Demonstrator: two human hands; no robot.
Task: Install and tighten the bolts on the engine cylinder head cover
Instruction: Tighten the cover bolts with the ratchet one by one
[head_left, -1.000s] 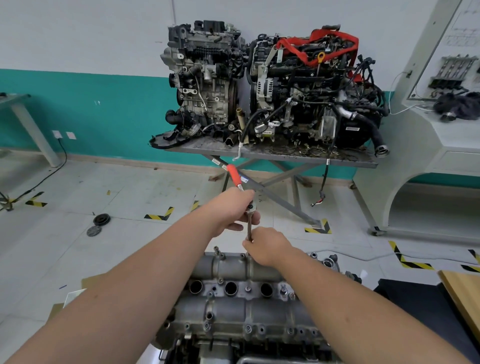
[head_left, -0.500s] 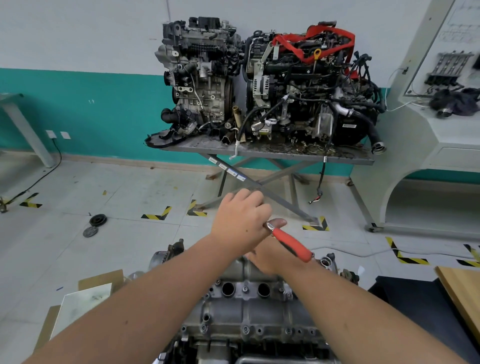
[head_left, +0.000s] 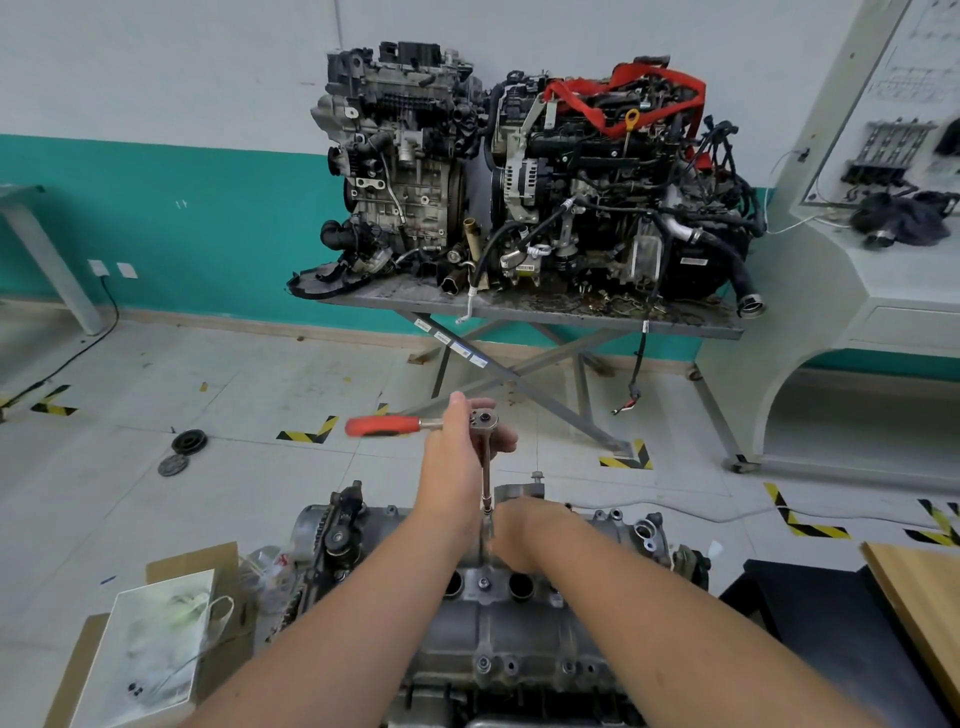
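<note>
Left hand (head_left: 457, 457) grips the ratchet (head_left: 483, 418) at its head; red handle points left, steel extension drops straight down. Right hand (head_left: 524, 530) curls round the extension's foot, on the cover (head_left: 498, 623). Cover: grey cast metal, round plug wells, low centre, beneath both forearms. One bolt (head_left: 536, 475) stands proud at its far edge. Floor: pale tile, yellow-black tape. Beyond, a steel bench (head_left: 545, 312) carries two engines against a white-and-teal wall. Labels unreadable.

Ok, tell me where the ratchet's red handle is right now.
In the head view the red handle sticks out level to the left of the left hand, above the cylinder head cover.
</note>
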